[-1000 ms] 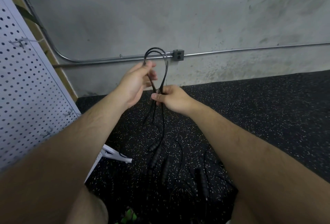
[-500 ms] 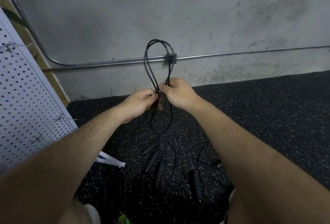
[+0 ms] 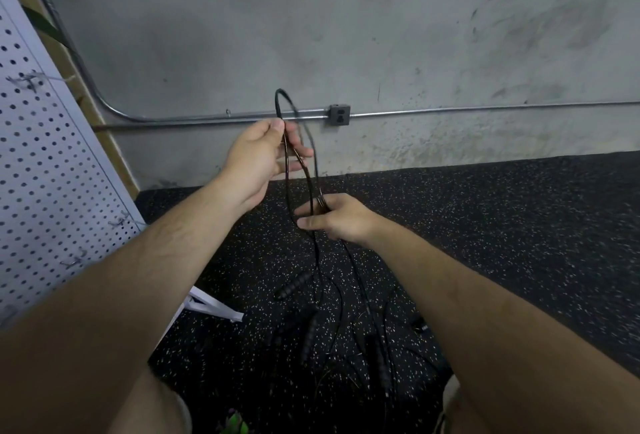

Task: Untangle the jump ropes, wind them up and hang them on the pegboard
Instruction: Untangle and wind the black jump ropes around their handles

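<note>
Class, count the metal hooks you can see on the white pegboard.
3 hooks on the pegboard: an upper hook high up, a middle hook by the right edge, a lower hook below-left of it. More may lie off frame.

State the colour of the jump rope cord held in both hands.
The cord is black; the head view shows it.

rope loop (image 3: 277, 101): thin black cord, doubled into a tall, narrow loop, up in the air, pinched high by the left hand (image 3: 258, 160) and gripped lower by the right hand (image 3: 337, 220).
rope tails (image 3: 317, 257): hanging down into a tangle on the floor (image 3: 519, 226).
handles (image 3: 293, 285): black, ribbed, scattered under the loop.
pegboard (image 3: 41, 174): white, perforated, standing at left, with wire hooks sticking out.
</note>
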